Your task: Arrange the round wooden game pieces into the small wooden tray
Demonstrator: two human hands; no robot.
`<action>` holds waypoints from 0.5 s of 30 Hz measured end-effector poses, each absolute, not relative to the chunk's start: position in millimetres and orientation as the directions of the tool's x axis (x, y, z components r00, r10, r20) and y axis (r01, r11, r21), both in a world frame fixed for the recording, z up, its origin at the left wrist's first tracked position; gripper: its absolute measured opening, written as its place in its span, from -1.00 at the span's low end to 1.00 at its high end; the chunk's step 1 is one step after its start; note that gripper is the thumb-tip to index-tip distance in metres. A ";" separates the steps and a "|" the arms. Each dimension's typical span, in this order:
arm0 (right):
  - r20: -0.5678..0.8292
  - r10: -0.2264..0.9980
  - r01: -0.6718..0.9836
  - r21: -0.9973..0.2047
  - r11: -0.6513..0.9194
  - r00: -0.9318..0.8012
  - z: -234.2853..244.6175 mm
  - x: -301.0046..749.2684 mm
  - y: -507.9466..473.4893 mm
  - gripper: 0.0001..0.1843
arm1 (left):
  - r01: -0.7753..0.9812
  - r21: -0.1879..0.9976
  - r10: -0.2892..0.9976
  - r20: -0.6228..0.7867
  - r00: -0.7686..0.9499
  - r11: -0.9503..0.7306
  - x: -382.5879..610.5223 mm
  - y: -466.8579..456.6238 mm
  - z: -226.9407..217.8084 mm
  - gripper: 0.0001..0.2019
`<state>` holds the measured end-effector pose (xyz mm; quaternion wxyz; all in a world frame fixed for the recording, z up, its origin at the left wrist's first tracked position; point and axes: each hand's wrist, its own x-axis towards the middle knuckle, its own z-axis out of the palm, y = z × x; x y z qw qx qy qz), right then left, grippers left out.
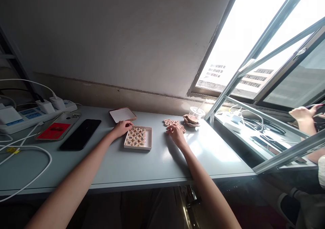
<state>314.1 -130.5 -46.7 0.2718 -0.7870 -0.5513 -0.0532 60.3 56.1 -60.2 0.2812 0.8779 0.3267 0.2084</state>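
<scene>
A shallow cardboard box (149,147) lies on the desk, holding rows of round wooden Chinese chess pieces (136,138) with dark characters. Its right strip shows bare bottom. My left hand (122,129) grips the box at its far left corner, fingers bent over the rim. To the right, my right hand (176,134) is at the near side of a loose heap of Chinese chess pieces (167,121). Its fingers are pinched together; whatever is between the fingertips is too small to make out. Behind the box lies its open lid (123,114).
Two phones, a black one (81,134) and one in a clear case with a red card (56,130), lie left beside a power strip (33,115) and white cables. A lidded plastic cup (197,112) stands behind the heap. Past the metal frame (238,73), another person's hand (304,115) shows.
</scene>
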 end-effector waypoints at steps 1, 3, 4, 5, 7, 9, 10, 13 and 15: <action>0.390 0.842 0.900 -0.373 -0.226 0.373 -48.0 312.4 -129.5 -0.87 | 0.455 0.630 0.691 0.184 0.699 -0.629 60.3 56.3 -60.6 -0.62; 0.398 0.850 0.908 -0.372 -0.195 0.346 -50.5 308.7 -128.3 -0.87 | 0.454 0.629 0.691 0.191 0.697 -0.631 60.4 56.9 -61.4 -0.63; 0.405 0.851 0.911 -0.369 -0.183 0.335 -51.4 307.4 -128.4 -0.87 | 0.454 0.627 0.691 0.195 0.696 -0.633 60.5 57.1 -61.7 -0.63; 0.418 0.846 0.916 -0.359 -0.181 0.331 -51.9 307.0 -129.4 -0.88 | 0.455 0.625 0.692 0.197 0.694 -0.634 60.6 57.4 -61.9 -0.63; 0.461 0.819 0.926 -0.313 -0.211 0.343 -51.9 309.1 -133.7 -0.86 | 0.455 0.622 0.692 0.201 0.694 -0.637 61.0 57.7 -62.2 -0.63; 0.500 0.788 0.931 -0.251 -0.264 0.358 -50.9 313.5 -140.0 -0.86 | 0.452 0.625 0.689 0.197 0.698 -0.636 61.3 57.7 -62.5 -0.63; 0.511 0.781 0.933 -0.220 -0.284 0.358 -50.4 315.5 -143.0 -0.85 | 0.450 0.629 0.689 0.193 0.699 -0.634 61.3 57.7 -62.6 -0.62; 0.517 0.796 0.947 -0.119 -0.298 0.316 -50.8 315.4 -147.2 -0.79 | 0.440 0.645 0.686 0.186 0.703 -0.625 61.2 57.2 -63.1 -0.62; 0.537 0.798 0.953 -0.036 -0.301 0.273 -50.8 308.3 -145.3 -0.79 | 0.431 0.650 0.683 0.190 0.705 -0.626 60.9 56.7 -62.9 -0.63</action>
